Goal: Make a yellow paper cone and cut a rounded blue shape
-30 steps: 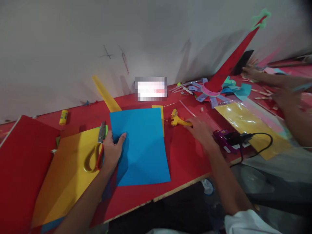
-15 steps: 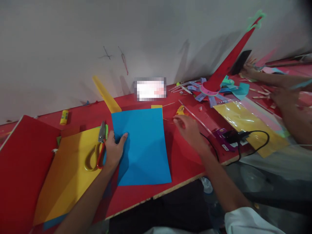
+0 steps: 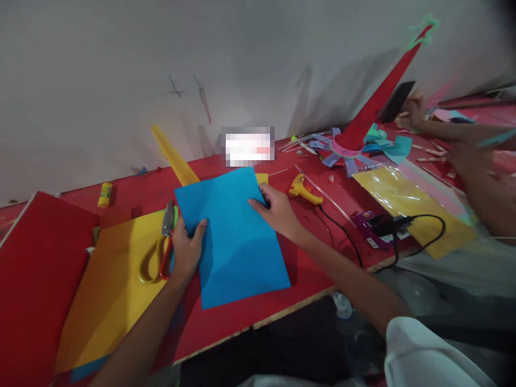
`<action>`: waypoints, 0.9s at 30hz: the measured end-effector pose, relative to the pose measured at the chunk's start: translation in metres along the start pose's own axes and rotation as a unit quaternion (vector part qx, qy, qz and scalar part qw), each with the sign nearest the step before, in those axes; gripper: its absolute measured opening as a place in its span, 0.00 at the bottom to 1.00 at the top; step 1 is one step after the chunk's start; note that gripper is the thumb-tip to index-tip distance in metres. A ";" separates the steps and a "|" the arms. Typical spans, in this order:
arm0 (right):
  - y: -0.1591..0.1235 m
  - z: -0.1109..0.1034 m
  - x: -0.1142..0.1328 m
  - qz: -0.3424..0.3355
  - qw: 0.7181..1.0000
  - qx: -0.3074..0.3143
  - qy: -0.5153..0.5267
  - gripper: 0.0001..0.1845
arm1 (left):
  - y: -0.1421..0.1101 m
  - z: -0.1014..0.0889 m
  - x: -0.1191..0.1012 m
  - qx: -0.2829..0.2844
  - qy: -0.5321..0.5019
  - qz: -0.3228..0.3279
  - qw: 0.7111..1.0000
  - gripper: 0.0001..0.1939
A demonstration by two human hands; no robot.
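Blue and plain, the sheet (image 3: 236,242) bends slightly — gripped at opposite edges by both hands (image 3: 278,212).

Plain bright blue rectangular paper sheet (image 3: 236,247) between hands. Left of left hand (image 3: 188,244): plain yellow paper sheet (image 3: 116,269), scissors (image 3: 163,244) with silver blades, one yellow and one red handle. Right of right hand (image 3: 278,210): yellow glue gun (image 3: 304,190), purple plug-in box (image 3: 368,228) with white patches. Counter (image 3: 310,258) red under both hands.
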State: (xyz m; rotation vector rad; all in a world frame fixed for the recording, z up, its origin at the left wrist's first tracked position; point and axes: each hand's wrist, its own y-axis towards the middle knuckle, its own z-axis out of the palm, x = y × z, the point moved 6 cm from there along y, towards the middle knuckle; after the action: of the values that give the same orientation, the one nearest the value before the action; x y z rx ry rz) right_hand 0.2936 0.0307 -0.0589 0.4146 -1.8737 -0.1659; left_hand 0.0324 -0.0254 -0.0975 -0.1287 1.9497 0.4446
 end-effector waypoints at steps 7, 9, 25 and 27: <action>0.013 0.001 -0.055 0.057 0.994 -0.038 0.090 0.20 | 0.000 0.003 0.005 -0.004 -0.030 -0.032 0.999 0.30; 0.013 -0.001 -0.063 0.049 0.994 -0.043 0.093 0.24 | -0.001 0.005 0.006 0.008 -0.011 -0.029 1.000 0.31; 0.005 0.008 -0.067 0.036 0.994 -0.035 0.099 0.28 | 0.079 -0.037 -0.086 0.103 0.165 0.128 0.973 0.21; 0.004 0.007 -0.065 0.035 0.993 -0.039 0.103 0.27 | 0.086 -0.035 -0.100 0.100 0.234 0.151 0.955 0.19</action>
State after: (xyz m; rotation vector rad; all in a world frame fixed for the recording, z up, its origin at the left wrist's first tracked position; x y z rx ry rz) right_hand 0.3045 0.0578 -0.1182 0.3009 -1.6705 -0.1424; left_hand 0.0185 0.0300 0.0260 0.2181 2.4856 0.4374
